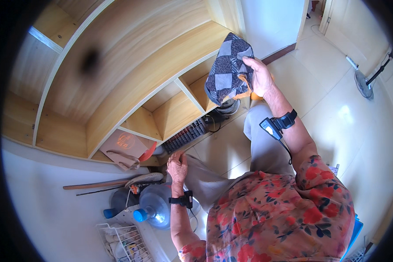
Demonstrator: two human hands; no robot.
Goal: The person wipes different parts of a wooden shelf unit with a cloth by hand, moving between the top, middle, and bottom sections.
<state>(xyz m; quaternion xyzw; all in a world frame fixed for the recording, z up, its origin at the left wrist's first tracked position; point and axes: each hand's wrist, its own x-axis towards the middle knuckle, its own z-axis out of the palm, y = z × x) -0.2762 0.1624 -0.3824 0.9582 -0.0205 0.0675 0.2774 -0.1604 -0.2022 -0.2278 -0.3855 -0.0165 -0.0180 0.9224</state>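
My right hand (261,76) grips a grey-and-black checkered cloth item (227,70) by its right side, in front of the right end of the wooden shelf unit (157,65). An orange strip (244,87) shows along its lower edge. Something round and orange (256,96) sits partly hidden behind my right wrist. Nothing is in my left hand (177,166), which rests at my left knee with its fingers loosely bent. Close to it, a brown paper bag (126,144) bearing a printed design lies in a low compartment.
Below the shelf are a dark ridged rack (186,134) and dark shoes (227,108). Large water bottles (159,204) with blue caps stand at lower left, near a wooden stick (95,184) and a white wire basket (127,240). A pedestal fan (363,83) stands at right.
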